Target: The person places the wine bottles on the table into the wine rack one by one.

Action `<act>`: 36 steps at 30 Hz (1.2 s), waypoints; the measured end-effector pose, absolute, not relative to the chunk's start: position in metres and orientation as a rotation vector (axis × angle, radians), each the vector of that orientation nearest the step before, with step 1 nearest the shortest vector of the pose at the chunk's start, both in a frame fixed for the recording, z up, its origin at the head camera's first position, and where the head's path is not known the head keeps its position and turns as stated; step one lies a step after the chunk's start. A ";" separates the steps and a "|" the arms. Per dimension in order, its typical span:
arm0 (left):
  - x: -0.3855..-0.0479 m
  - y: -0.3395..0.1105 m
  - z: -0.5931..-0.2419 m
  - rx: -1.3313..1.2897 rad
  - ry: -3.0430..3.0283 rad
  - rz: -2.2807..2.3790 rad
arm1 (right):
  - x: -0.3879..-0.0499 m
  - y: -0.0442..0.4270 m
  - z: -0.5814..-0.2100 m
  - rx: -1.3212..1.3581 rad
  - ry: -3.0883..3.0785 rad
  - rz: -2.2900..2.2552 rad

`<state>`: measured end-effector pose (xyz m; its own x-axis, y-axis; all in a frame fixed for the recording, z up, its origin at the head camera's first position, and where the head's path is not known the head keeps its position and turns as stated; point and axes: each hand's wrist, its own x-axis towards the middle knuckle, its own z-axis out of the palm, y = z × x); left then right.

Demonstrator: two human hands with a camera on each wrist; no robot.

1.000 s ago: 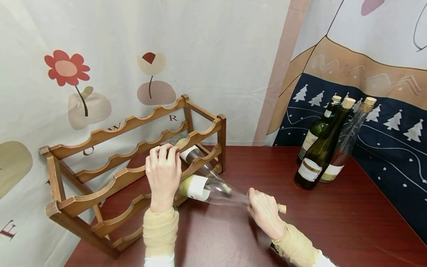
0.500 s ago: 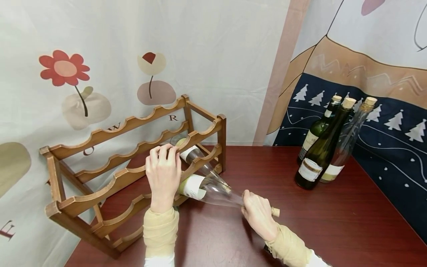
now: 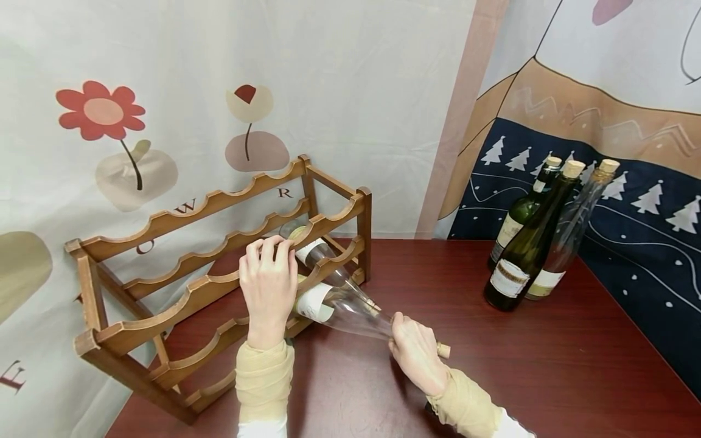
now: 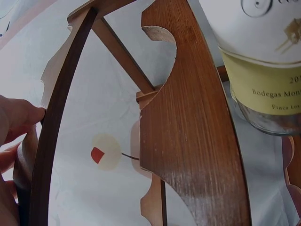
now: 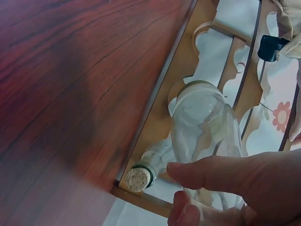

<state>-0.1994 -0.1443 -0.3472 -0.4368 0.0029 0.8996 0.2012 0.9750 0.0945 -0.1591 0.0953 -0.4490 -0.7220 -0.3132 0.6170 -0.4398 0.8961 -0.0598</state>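
Note:
My right hand point(image 3: 418, 354) grips the neck of a clear, corked wine bottle point(image 3: 358, 313). Its labelled base end points left into the wooden wine rack point(image 3: 219, 283), at the front of a lower row. In the left wrist view the bottle's white and yellow-green label point(image 4: 268, 84) shows beside a scalloped rail. My left hand point(image 3: 268, 283) holds the rack's top front rail, fingers bent over it. Another clear bottle point(image 3: 328, 261) lies in the rack at its right end, its cork point(image 5: 138, 179) facing out in the right wrist view.
Several scalloped rails cross the rack. At the back right of the dark red table point(image 3: 427, 274) stand a dark green bottle point(image 3: 520, 267), a green bottle point(image 3: 517, 225) and a clear bottle point(image 3: 569, 231), all corked. A printed cloth point(image 3: 372, 109) hangs behind.
My right hand has moved left and slightly down, pushing the bottle's base further into the rack. The left hand stays on the rail.

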 end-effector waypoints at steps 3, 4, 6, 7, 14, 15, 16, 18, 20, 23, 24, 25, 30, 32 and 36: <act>-0.199 -0.144 -0.347 -0.145 -2.018 -0.228 | -0.158 0.092 -0.450 0.547 -2.426 0.267; -0.199 -0.144 -0.346 -0.144 -2.020 -0.229 | -0.158 0.091 -0.450 0.551 -2.426 0.267; -0.199 -0.144 -0.346 -0.143 -2.023 -0.230 | -0.158 0.089 -0.450 0.556 -2.426 0.267; -0.199 -0.144 -0.346 -0.142 -2.023 -0.230 | -0.157 0.088 -0.450 0.560 -2.423 0.266; -0.199 -0.145 -0.347 -0.136 -2.009 -0.223 | -0.156 0.077 -0.451 0.534 -2.500 0.283; -0.199 -0.145 -0.347 -0.136 -2.009 -0.223 | -0.156 0.075 -0.451 0.527 -2.520 0.288; -0.200 -0.145 -0.347 -0.137 -2.009 -0.225 | -0.156 0.074 -0.451 0.524 -2.531 0.293; -0.200 -0.144 -0.347 -0.139 -2.009 -0.228 | -0.156 0.071 -0.453 0.521 -2.540 0.300; -0.200 -0.144 -0.347 -0.139 -2.009 -0.229 | -0.157 0.069 -0.453 0.531 -2.531 0.312; -0.200 -0.144 -0.347 -0.138 -2.009 -0.228 | -0.157 0.065 -0.454 0.541 -2.517 0.321; -0.200 -0.144 -0.347 -0.137 -2.010 -0.229 | -0.157 0.064 -0.454 0.543 -2.513 0.326; -0.200 -0.144 -0.347 -0.137 -2.009 -0.228 | -0.157 0.063 -0.455 0.545 -2.512 0.332; -0.200 -0.144 -0.347 -0.137 -2.012 -0.226 | -0.157 0.057 -0.456 0.544 -2.527 0.372; -0.200 -0.144 -0.347 -0.136 -2.015 -0.226 | -0.157 0.055 -0.456 0.542 -2.544 0.392; -0.200 -0.143 -0.347 -0.132 -2.018 -0.225 | -0.156 0.050 -0.458 0.543 -2.578 0.434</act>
<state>-0.1995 -0.1435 -0.3469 -0.4415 -0.0061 0.8973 0.1920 0.9762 0.1012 -0.1565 0.0500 -0.4577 -0.8126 -0.2974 0.5012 -0.4452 0.8718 -0.2043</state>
